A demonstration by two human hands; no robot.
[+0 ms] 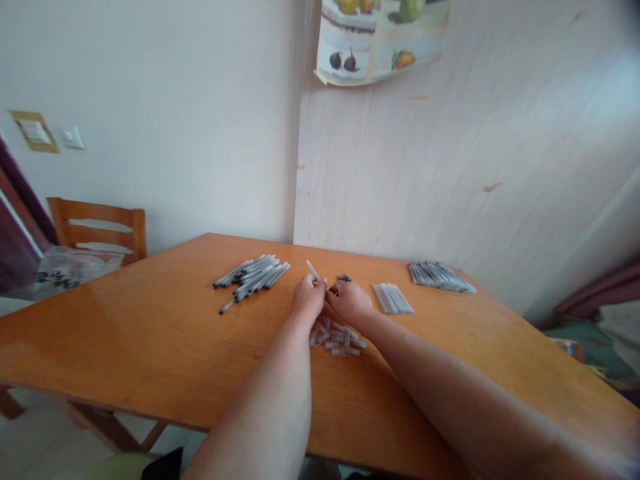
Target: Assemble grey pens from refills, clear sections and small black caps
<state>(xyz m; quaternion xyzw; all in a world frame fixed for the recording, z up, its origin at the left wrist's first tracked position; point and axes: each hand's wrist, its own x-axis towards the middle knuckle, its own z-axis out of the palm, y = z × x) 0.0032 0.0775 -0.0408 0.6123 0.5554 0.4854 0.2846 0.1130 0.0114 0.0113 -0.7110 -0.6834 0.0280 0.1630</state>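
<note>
Over the middle of the table, my left hand (pixel 307 297) is closed around a pale, translucent pen barrel (pixel 312 269), whose far end sticks up past the fingers. Right beside it, my right hand (pixel 349 301) has its fingers pinched together at the near end of that barrel; what they hold is hidden. Small dark pen parts (pixel 344 277) lie just beyond the right hand. Below both hands, between my forearms, is a loose heap of clear pen caps (pixel 345 341).
Grey pens with dark ends (pixel 257 275) lie piled on the left. To the right are a row of clear tubes (pixel 393 299) and, farther off, a row of dark-filled pens (pixel 440 277). A wooden chair (pixel 100 223) stands beyond the left side of the table (pixel 165 333).
</note>
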